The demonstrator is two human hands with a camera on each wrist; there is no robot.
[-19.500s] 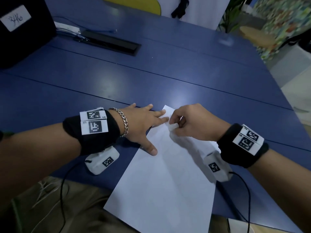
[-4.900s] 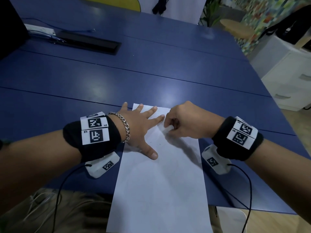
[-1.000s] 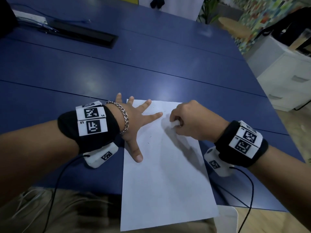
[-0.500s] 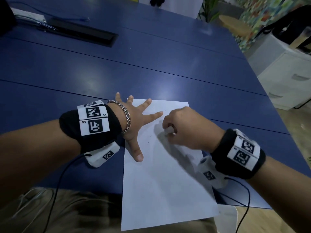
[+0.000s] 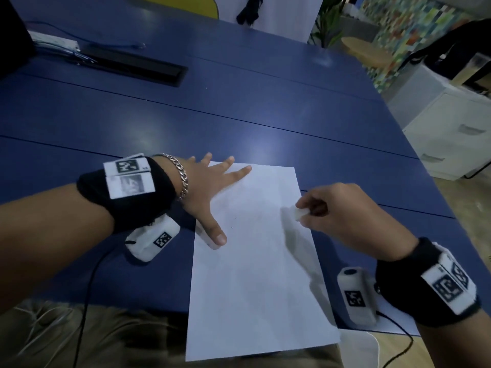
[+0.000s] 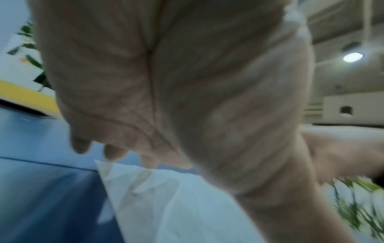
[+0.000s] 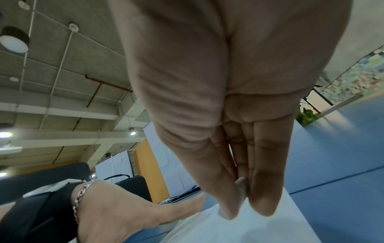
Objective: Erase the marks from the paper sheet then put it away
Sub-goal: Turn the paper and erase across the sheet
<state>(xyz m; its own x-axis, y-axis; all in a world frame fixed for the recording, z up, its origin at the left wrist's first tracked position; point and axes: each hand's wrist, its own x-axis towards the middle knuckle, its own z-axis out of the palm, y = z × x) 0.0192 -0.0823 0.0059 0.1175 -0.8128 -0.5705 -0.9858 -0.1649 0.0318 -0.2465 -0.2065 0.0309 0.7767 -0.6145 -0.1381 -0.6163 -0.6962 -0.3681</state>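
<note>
A white paper sheet (image 5: 255, 256) lies lengthwise on the blue table (image 5: 239, 107), its near end hanging over the table's front edge. My left hand (image 5: 212, 192) rests flat on the sheet's left side, fingers spread and straight, thumb pressing near the left edge. My right hand (image 5: 337, 213) hovers at the sheet's right edge and pinches a small white eraser (image 5: 299, 213) between thumb and fingers. In the right wrist view the eraser (image 7: 241, 189) peeks out between the closed fingers above the paper (image 7: 239, 230). A few tiny dark specks remain near the thumb.
A black cable tray (image 5: 132, 69) with a white power strip (image 5: 53, 41) sits at the table's far left. A white drawer cabinet (image 5: 451, 134) stands off the table's right side. A yellow chair back (image 5: 180, 4) is behind the far edge.
My right hand has pulled the eraser from the sheet's middle, close to the left fingers, back to the right edge. The left hand stays pressed on the paper.
</note>
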